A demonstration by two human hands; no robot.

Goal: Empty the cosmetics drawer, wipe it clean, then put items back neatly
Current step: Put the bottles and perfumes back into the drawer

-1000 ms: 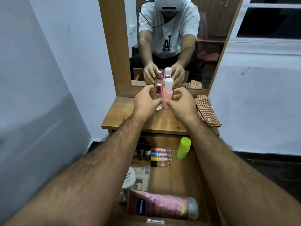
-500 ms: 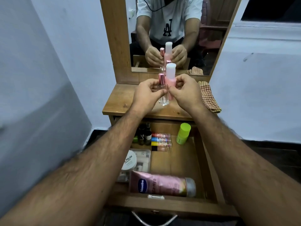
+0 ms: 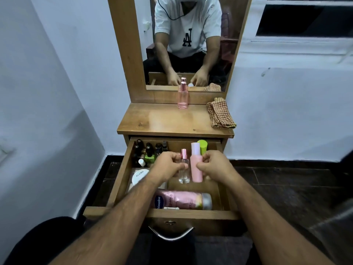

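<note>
Hands that were raised over the table half a second ago are now lowered into the open drawer (image 3: 122, 180). The clear bottle (image 3: 183, 174) is gripped upright by the left hand (image 3: 168, 166), and the pink bottle (image 3: 196, 169) by the right hand (image 3: 214, 165), the two bottles side by side between the hands. A lotion tube (image 3: 183, 201) lies just nearer than the hands; nail polishes (image 3: 149, 153) stand beyond the left hand. A pink perfume (image 3: 182, 96) and a cloth (image 3: 219, 113) sit on the table (image 3: 168, 121), well beyond both hands.
</note>
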